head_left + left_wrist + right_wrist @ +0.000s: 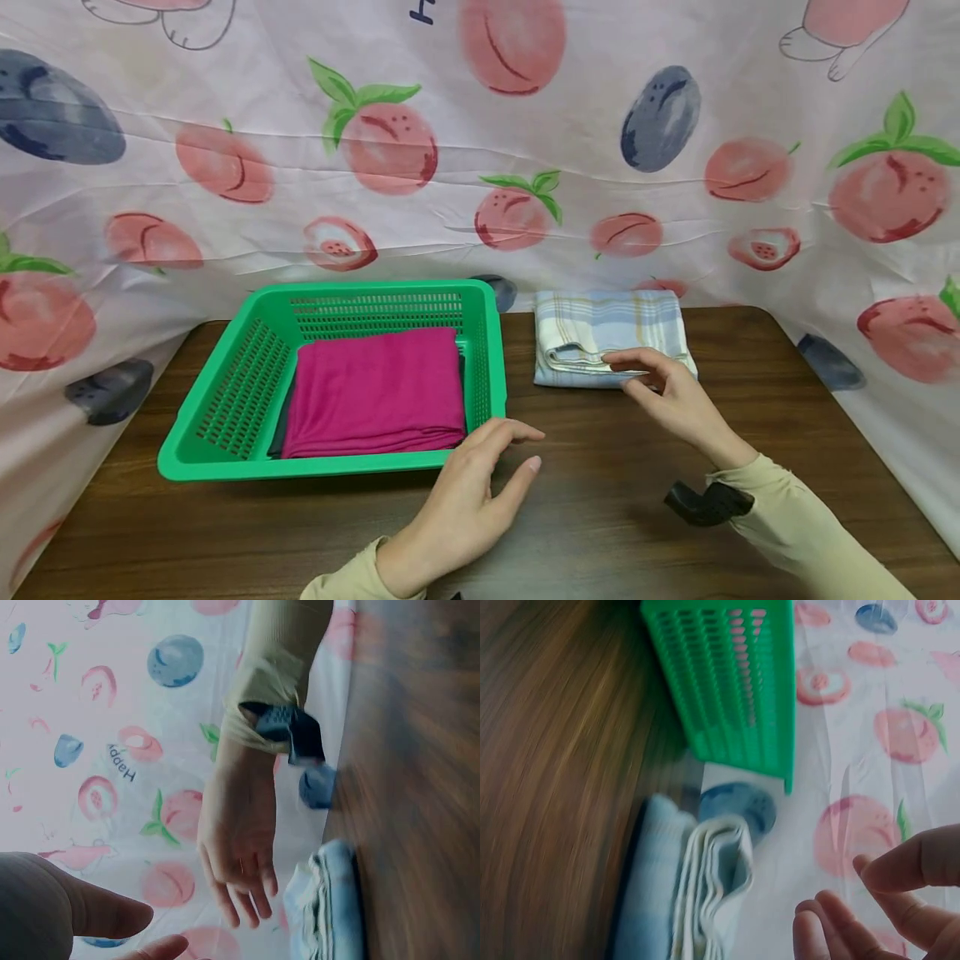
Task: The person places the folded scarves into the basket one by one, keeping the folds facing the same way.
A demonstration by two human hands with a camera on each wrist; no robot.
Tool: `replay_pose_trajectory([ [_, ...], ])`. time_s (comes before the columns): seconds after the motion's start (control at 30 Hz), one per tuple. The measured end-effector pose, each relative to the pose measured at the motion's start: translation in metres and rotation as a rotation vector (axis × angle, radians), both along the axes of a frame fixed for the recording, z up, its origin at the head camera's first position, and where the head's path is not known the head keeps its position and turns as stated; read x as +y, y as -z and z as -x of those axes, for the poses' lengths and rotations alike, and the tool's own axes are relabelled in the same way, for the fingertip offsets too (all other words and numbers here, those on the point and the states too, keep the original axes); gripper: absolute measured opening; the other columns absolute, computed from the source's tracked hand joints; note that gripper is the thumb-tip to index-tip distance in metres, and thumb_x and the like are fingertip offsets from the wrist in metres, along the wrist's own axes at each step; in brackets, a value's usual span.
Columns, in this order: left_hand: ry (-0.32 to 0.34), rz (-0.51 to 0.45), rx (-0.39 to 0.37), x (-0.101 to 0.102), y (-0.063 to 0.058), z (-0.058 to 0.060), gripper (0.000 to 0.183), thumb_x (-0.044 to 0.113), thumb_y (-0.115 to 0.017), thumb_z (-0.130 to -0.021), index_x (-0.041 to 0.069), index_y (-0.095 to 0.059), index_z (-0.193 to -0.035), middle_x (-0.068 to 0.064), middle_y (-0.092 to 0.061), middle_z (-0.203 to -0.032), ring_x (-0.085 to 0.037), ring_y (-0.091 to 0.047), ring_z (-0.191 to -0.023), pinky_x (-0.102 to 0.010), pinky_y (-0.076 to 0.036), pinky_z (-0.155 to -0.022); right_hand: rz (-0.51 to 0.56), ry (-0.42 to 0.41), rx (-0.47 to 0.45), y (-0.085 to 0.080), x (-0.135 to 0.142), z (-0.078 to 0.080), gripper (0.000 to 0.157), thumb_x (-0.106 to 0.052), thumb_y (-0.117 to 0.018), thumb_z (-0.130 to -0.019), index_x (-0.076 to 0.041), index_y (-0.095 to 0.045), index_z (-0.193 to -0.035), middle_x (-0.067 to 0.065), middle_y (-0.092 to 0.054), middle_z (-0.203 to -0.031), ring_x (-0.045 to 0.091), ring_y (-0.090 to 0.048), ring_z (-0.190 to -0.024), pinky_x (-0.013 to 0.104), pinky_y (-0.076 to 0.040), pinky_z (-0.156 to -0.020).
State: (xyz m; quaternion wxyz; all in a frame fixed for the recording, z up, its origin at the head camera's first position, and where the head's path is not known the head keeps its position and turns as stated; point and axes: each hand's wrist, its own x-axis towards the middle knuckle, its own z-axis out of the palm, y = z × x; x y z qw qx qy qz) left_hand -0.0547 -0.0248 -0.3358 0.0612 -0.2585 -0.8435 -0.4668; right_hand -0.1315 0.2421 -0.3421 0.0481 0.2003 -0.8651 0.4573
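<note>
A folded plaid cloth [600, 321] in white, light blue and yellow lies on the table's back right. My right hand [678, 404] hovers at its front right corner, fingers loosely bent and holding nothing; the right wrist view shows the fingers [922, 862] apart from the folded edges. Left of the cloth stands a green plastic basket [176, 450] with slotted sides. Inside it a folded magenta cloth [378, 392] lies over a dark one [281, 425], mostly hidden. Near the basket's front right corner, my left hand [468, 500] is held with thumb and fingers spread, nothing between them.
The brown wooden table [592, 517] carries the basket and plaid cloth. A white curtain [450, 225] printed with fruit hangs behind and along both sides. A black strap mount [708, 504] sits on the right wrist.
</note>
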Motion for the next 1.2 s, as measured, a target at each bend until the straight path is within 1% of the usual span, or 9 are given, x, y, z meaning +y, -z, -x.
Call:
replay_pose_trajectory([
  [0.1,0.02,-0.003,-0.031,0.009,0.005,-0.001,0.02,0.017,-0.06,-0.094,0.018,-0.062,-0.114,0.008,-0.062,-0.113,-0.01,-0.057,-0.103,-0.034,-0.049,-0.086,-0.029,0.041,0.009,0.002,0.004,0.002,0.031,0.004,-0.053,-0.092,0.0,-0.061,-0.121,0.018,-0.061,-0.122,0.022,-0.06,-0.107,0.024,-0.052,-0.083],
  [0.23,0.037,-0.004,-0.072,0.018,0.011,-0.001,0.022,0.019,-0.058,-0.095,0.016,-0.061,-0.116,0.006,-0.062,-0.115,-0.014,-0.059,-0.103,-0.034,-0.049,-0.087,-0.074,0.097,-0.016,0.004,0.008,0.006,0.031,0.0,-0.055,-0.092,0.0,-0.06,-0.123,0.019,-0.061,-0.122,0.033,-0.06,-0.109,0.025,-0.051,-0.084],
  [0.5,0.036,0.023,-0.125,0.033,0.023,0.005,0.026,0.018,-0.058,-0.094,0.012,-0.059,-0.12,-0.001,-0.061,-0.118,-0.017,-0.059,-0.104,-0.031,-0.049,-0.087,-0.124,0.171,-0.019,0.01,0.017,0.012,0.033,-0.002,-0.054,-0.092,-0.002,-0.06,-0.125,0.019,-0.059,-0.125,0.037,-0.057,-0.113,0.046,-0.05,-0.087],
  [0.67,0.03,0.029,-0.135,0.04,0.031,0.009,0.026,0.018,-0.059,-0.094,0.01,-0.06,-0.119,-0.002,-0.06,-0.12,-0.02,-0.058,-0.107,-0.033,-0.048,-0.089,-0.143,0.245,-0.01,0.014,0.023,0.017,0.031,-0.01,-0.054,-0.095,-0.004,-0.061,-0.125,0.021,-0.056,-0.127,0.038,-0.056,-0.113,0.048,-0.05,-0.085],
  [0.8,0.023,0.043,-0.13,0.044,0.036,0.01,0.027,0.018,-0.06,-0.093,0.009,-0.06,-0.118,-0.003,-0.06,-0.121,-0.022,-0.058,-0.111,-0.037,-0.047,-0.091,-0.135,0.346,0.024,0.021,0.028,0.026,0.031,-0.019,-0.053,-0.098,-0.001,-0.062,-0.121,0.024,-0.053,-0.127,0.044,-0.057,-0.106,0.053,-0.048,-0.084],
  [0.87,0.022,0.052,-0.136,0.045,0.039,0.009,0.028,0.019,-0.061,-0.092,0.009,-0.06,-0.119,-0.002,-0.059,-0.122,-0.023,-0.057,-0.112,-0.039,-0.047,-0.091,-0.132,0.392,0.041,0.026,0.031,0.032,0.031,-0.017,-0.054,-0.096,0.002,-0.061,-0.12,0.027,-0.048,-0.13,0.047,-0.053,-0.11,0.056,-0.045,-0.088],
  [0.97,0.02,0.066,-0.144,0.046,0.041,0.008,0.029,0.019,-0.062,-0.092,0.009,-0.06,-0.119,-0.002,-0.058,-0.122,-0.023,-0.057,-0.112,-0.041,-0.047,-0.091,-0.147,0.426,0.011,0.032,0.036,0.04,0.04,-0.013,-0.058,-0.093,0.007,-0.053,-0.127,0.034,-0.032,-0.14,0.052,-0.037,-0.124,0.061,-0.034,-0.098],
  [1.07,0.017,0.079,-0.144,0.046,0.044,0.006,0.03,0.019,-0.062,-0.091,0.009,-0.059,-0.119,-0.002,-0.058,-0.122,-0.023,-0.057,-0.112,-0.042,-0.047,-0.09,-0.193,0.406,-0.084,0.037,0.04,0.046,0.059,-0.015,-0.061,-0.092,0.006,-0.036,-0.142,0.037,-0.013,-0.148,0.057,-0.019,-0.133,0.067,-0.023,-0.103],
  [1.2,0.013,0.085,-0.146,0.046,0.045,0.007,0.03,0.02,-0.062,-0.092,0.009,-0.059,-0.119,-0.003,-0.058,-0.122,-0.023,-0.057,-0.112,-0.042,-0.047,-0.09,-0.246,0.372,-0.168,0.04,0.044,0.053,0.074,-0.023,-0.06,-0.094,0.002,-0.019,-0.15,0.038,-0.002,-0.151,0.061,-0.014,-0.134,0.071,-0.021,-0.102],
])
